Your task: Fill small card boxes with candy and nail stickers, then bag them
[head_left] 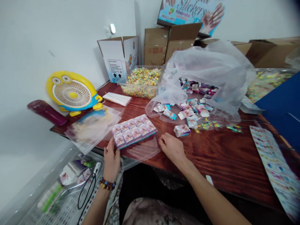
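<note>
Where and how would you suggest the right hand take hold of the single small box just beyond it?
I would bring the right hand in from the near side, slightly above, and pinch the small box lightly across its near and far sides. They look flat, and bare table lies in front, while loose boxes crowd its far right.

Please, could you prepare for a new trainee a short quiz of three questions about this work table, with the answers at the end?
1. Which thing is nearest to the fingertips of the left hand?
a) the yellow fan
b) the block of small boxes
c) the blue panel

2. True or false: loose boxes lie at the open mouth of the translucent bag.

3. Fill in the missing number word: seen from above, the boxes of the block are arranged in ____ long rows.

Key: 1 b; 2 true; 3 two.
</note>
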The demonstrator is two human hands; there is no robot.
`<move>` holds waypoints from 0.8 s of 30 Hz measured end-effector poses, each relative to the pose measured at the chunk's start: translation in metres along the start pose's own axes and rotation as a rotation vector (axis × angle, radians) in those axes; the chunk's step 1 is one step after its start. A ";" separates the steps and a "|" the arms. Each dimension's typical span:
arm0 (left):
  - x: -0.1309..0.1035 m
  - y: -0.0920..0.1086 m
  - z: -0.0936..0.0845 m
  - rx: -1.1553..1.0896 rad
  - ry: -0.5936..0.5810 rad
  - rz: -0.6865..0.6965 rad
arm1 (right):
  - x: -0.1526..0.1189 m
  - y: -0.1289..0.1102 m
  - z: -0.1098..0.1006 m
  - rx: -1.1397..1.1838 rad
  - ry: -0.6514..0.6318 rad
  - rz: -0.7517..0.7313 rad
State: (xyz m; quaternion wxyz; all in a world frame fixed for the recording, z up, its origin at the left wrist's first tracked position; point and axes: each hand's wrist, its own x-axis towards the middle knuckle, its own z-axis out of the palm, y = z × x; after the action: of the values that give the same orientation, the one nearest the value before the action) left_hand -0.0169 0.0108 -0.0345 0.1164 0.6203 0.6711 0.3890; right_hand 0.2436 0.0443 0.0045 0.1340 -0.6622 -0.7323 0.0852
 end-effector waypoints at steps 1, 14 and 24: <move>0.003 0.003 0.003 0.012 -0.030 0.023 | -0.014 0.005 -0.003 0.019 -0.025 -0.007; 0.007 0.021 0.018 0.044 -0.083 0.102 | -0.065 0.027 0.010 1.058 0.127 0.341; 0.008 0.024 0.024 0.184 -0.016 0.152 | -0.061 0.009 0.033 1.080 0.025 0.303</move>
State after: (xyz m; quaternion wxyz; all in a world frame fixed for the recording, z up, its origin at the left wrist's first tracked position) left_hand 0.0146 0.0261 -0.0322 0.0346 0.6804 0.6541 0.3287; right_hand 0.2467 -0.0138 -0.0347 0.4493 -0.5981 -0.4797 0.4585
